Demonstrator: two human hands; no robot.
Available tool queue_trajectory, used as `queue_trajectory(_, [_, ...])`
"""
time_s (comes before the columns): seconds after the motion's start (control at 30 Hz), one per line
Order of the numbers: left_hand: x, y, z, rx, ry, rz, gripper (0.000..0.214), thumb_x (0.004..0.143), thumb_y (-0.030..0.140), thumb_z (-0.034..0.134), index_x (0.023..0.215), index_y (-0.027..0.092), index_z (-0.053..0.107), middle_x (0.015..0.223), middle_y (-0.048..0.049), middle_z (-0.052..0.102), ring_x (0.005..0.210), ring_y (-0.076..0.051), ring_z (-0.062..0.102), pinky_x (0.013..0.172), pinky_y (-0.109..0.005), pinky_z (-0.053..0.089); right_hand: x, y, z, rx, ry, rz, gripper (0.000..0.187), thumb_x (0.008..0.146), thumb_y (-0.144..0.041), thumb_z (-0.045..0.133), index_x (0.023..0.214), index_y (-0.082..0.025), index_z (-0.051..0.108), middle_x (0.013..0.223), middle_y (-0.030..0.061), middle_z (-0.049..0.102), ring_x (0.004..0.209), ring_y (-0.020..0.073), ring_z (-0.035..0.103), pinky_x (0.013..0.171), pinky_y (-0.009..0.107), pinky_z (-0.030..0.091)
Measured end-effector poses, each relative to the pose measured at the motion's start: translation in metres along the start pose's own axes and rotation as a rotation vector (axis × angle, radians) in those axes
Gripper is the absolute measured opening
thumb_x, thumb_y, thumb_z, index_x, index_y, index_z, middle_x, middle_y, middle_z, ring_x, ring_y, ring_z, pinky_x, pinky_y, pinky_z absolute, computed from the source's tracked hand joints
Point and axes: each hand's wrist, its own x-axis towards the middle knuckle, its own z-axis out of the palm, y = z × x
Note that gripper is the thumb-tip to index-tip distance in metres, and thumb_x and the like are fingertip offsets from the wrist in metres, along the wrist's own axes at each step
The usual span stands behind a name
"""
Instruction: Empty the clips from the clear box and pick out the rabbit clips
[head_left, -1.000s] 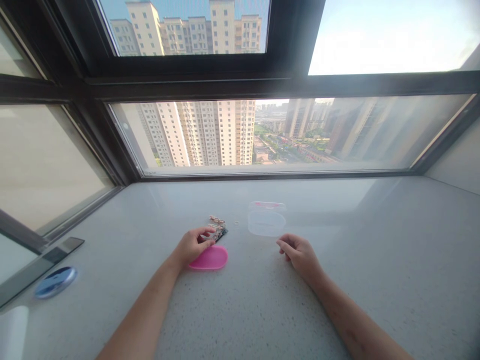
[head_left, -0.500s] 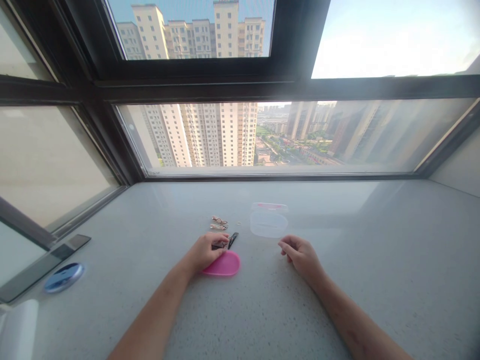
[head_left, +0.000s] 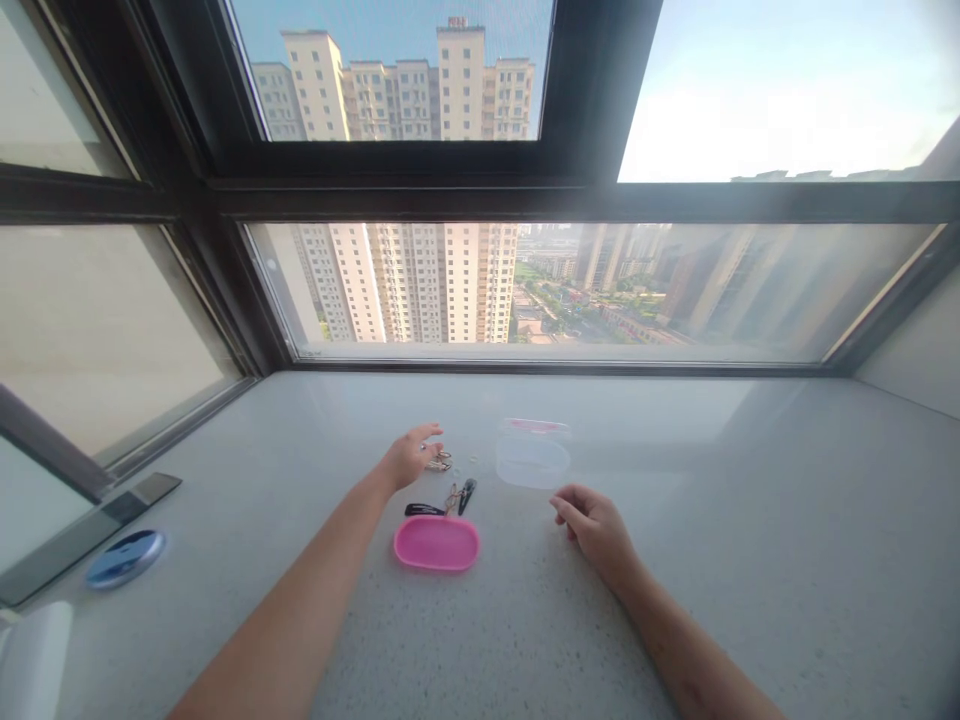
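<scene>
Here's my left hand [head_left: 409,458], fingers spread wide and holding nothing, right at the gold hair clips [head_left: 438,461]; can't tell if my fingertips touch them; their long axis runs roughly crosswise to me; just nearer me than the hand, a black hair clip [head_left: 424,509] lies sideways; a second black hair clip [head_left: 466,496] slants away toward the window [head_left: 585,200]; closer in sits the pink tray [head_left: 436,566], seemingly placed to keep everything within one reach; off to the right, my right hand [head_left: 596,532] rests loosely curled and empty, near the clear plastic box [head_left: 532,460] on the stone sill [head_left: 750,560].
</scene>
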Motion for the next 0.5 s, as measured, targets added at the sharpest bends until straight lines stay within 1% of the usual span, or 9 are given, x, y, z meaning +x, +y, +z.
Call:
queue_trajectory(0.07, [0.007, -0.001, 0.013, 0.019, -0.067, 0.021, 0.038, 0.079, 0.035, 0.053, 0.110, 0.019, 0.065, 0.129, -0.0091, 0.058, 0.122, -0.027, 0.049, 0.102, -0.040, 0.037, 0.000, 0.000, 0.000, -0.002, -0.004, -0.004, 0.019, 0.076, -0.032, 0.053, 0.066, -0.017, 0.060, 0.053, -0.0014, 0.058, 0.041, 0.0128, 0.050, 0.041, 0.022, 0.037])
queue_trajectory(0.17, [0.008, 0.001, 0.031, 0.067, -0.153, 0.049, 0.036, 0.075, 0.036, 0.058, 0.108, 0.023, 0.067, 0.127, -0.0070, 0.060, 0.126, -0.027, 0.045, 0.106, -0.042, 0.029, 0.000, -0.001, 0.000, -0.003, -0.010, 0.001, 0.019, 0.076, -0.032, 0.052, 0.067, -0.017, 0.059, 0.053, -0.0013, 0.057, 0.041, 0.0128, 0.050, 0.041, 0.022, 0.037])
queue_trajectory(0.23, [0.004, 0.004, 0.039, 0.096, -0.191, 0.062, 0.035, 0.073, 0.035, 0.060, 0.107, 0.025, 0.067, 0.128, -0.0060, 0.059, 0.126, -0.026, 0.044, 0.108, -0.042, 0.025, 0.000, -0.002, 0.000, -0.006, -0.013, 0.005, 0.019, 0.076, -0.032, 0.052, 0.066, -0.017, 0.058, 0.053, -0.0012, 0.057, 0.041, 0.0127, 0.049, 0.041, 0.022, 0.037])
queue_trajectory(0.4, [-0.020, 0.016, 0.047, 0.134, -0.240, 0.086, 0.042, 0.078, 0.028, 0.056, 0.119, 0.021, 0.060, 0.136, -0.0093, 0.050, 0.129, -0.026, 0.039, 0.110, -0.044, 0.020, 0.000, -0.003, 0.000, -0.010, -0.013, 0.005, 0.018, 0.076, -0.031, 0.051, 0.067, -0.017, 0.058, 0.053, -0.0013, 0.057, 0.041, 0.0123, 0.049, 0.041, 0.021, 0.037])
queue_trajectory(0.5, [-0.038, 0.027, 0.047, 0.128, -0.276, 0.094, 0.042, 0.079, 0.024, 0.052, 0.121, 0.021, 0.059, 0.138, -0.0078, 0.048, 0.130, -0.024, 0.038, 0.110, -0.042, 0.021, 0.000, -0.003, 0.001, -0.010, -0.014, 0.008, 0.018, 0.075, -0.031, 0.051, 0.067, -0.017, 0.059, 0.053, -0.0015, 0.057, 0.041, 0.0124, 0.049, 0.041, 0.021, 0.037])
